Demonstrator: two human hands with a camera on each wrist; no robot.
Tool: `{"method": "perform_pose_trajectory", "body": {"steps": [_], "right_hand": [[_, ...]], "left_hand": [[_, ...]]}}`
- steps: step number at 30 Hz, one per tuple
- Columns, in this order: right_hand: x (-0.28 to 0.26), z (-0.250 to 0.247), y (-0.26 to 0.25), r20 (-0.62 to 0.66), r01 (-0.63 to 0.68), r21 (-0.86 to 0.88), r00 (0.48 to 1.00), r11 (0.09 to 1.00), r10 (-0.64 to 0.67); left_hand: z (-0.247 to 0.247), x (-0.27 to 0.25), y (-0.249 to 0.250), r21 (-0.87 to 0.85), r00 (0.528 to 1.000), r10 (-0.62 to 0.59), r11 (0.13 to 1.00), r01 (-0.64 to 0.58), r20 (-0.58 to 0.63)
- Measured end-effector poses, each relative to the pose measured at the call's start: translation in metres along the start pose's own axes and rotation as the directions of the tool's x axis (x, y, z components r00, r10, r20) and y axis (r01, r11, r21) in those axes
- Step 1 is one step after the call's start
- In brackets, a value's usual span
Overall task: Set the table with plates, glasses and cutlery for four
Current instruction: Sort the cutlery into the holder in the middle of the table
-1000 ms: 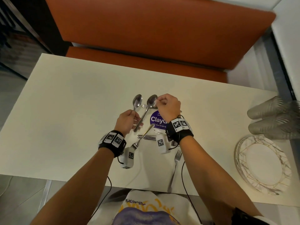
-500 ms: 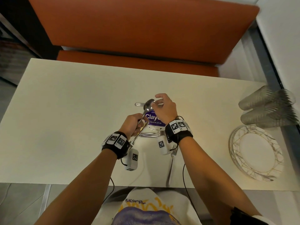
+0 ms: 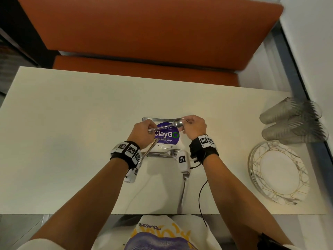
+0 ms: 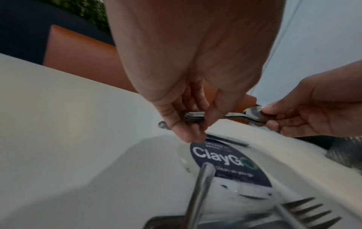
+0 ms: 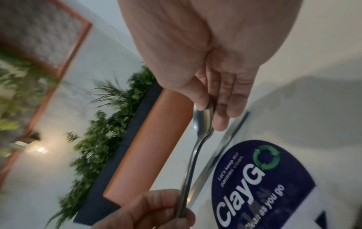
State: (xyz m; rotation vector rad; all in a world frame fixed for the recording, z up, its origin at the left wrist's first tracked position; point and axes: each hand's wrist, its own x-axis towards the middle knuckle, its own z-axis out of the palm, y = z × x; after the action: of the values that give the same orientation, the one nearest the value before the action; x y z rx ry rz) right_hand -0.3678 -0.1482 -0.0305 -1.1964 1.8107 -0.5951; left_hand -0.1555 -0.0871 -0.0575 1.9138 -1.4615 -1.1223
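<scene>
Two nested metal spoons (image 3: 177,122) hang crosswise above the purple ClayGo sticker (image 3: 166,135). My left hand (image 3: 149,129) grips their handles (image 4: 194,116), and a third metal handle (image 4: 199,193) runs back from it under the wrist. My right hand (image 3: 185,121) pinches the spoon bowls (image 5: 203,119) between thumb and fingers. One more piece of cutlery (image 3: 156,119) lies flat on the table just beyond the sticker. Forks (image 3: 162,154) lie on the near side of the sticker, partly hidden by my wrists. A single fork (image 3: 182,192) lies toward the front edge.
A stack of white plates with gold veining (image 3: 277,172) sits at the table's right end. Several clear ribbed glasses (image 3: 292,121) lie on their sides behind it. An orange bench (image 3: 144,33) runs along the far side of the cream table (image 3: 72,123).
The two spoons, earlier spread apart with their bowls pointing away, are now nested and turned crosswise between my hands. My right hand has moved right with the bowls.
</scene>
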Motion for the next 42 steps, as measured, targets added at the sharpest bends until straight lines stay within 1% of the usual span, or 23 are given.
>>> {"method": "perform_pose_trajectory", "body": {"steps": [3,5,8,10,13,16,18,21,26,29,31,33,35,37,38,40,42], "right_hand": [[0.004,0.001,0.012,0.022,-0.142,0.074,0.990,0.987,0.141],[0.008,0.006,0.021,0.040,-0.194,0.076,0.981,0.978,0.191],[0.011,0.008,0.028,0.029,-0.214,0.029,0.977,0.976,0.213],[0.013,0.008,0.032,0.022,-0.197,-0.028,0.980,0.980,0.197],[0.016,0.009,0.037,0.017,-0.092,-0.201,0.995,0.975,0.098],[0.017,0.009,0.039,0.017,-0.017,-0.283,1.000,0.959,0.023],[0.017,0.009,0.038,0.019,0.002,-0.324,1.000,0.946,0.004],[0.017,0.009,0.038,0.018,0.010,-0.342,1.000,0.940,-0.004],[0.016,0.007,0.039,0.037,0.004,-0.344,0.999,0.939,0.009],[0.016,0.005,0.042,0.046,-0.021,-0.327,0.998,0.945,0.038],[0.015,0.004,0.044,0.038,-0.041,-0.298,0.998,0.954,0.054],[0.012,0.001,0.046,0.010,-0.056,-0.262,0.998,0.963,0.061],[0.005,-0.002,0.046,-0.064,-0.016,-0.296,0.998,0.955,-0.003],[-0.004,-0.001,0.045,-0.146,0.078,-0.343,0.980,0.936,-0.135],[-0.010,0.000,0.044,-0.160,0.134,-0.337,0.967,0.932,-0.197],[-0.025,0.008,0.040,-0.108,0.237,-0.278,0.955,0.931,-0.276],[-0.038,0.019,0.036,0.019,0.339,-0.252,0.938,0.906,-0.346]], "left_hand": [[0.004,0.019,-0.009,0.116,0.998,0.058,0.991,-0.059,0.008],[0.009,0.027,-0.011,0.192,0.997,0.071,0.979,-0.073,0.017],[0.015,0.031,-0.010,0.351,0.996,0.084,0.932,-0.091,0.034],[0.018,0.032,-0.010,0.426,0.992,0.123,0.896,-0.125,0.031],[0.025,0.031,-0.012,0.393,0.986,0.165,0.907,-0.151,-0.002],[0.032,0.027,-0.016,0.345,0.984,0.173,0.927,-0.149,-0.038],[0.034,0.025,-0.018,0.327,0.980,0.186,0.932,-0.155,-0.065],[0.034,0.026,-0.021,0.329,0.978,0.195,0.931,-0.160,-0.075],[0.027,0.027,-0.023,0.303,0.987,0.159,0.941,-0.147,-0.013],[0.022,0.023,-0.024,0.293,0.991,0.135,0.946,-0.136,0.024],[0.017,0.017,-0.026,0.286,0.991,0.137,0.950,-0.129,-0.009],[0.012,0.009,-0.030,0.264,0.988,0.136,0.958,-0.112,-0.073],[0.006,-0.001,-0.036,0.230,0.981,0.130,0.968,-0.096,-0.140],[0.001,-0.013,-0.043,0.211,0.976,0.124,0.974,-0.086,-0.177],[-0.001,-0.020,-0.046,0.207,0.976,0.119,0.975,-0.080,-0.180],[-0.003,-0.033,-0.053,0.204,0.983,0.099,0.977,-0.066,-0.155],[-0.002,-0.045,-0.058,0.216,0.993,0.062,0.976,-0.040,-0.097]]}}
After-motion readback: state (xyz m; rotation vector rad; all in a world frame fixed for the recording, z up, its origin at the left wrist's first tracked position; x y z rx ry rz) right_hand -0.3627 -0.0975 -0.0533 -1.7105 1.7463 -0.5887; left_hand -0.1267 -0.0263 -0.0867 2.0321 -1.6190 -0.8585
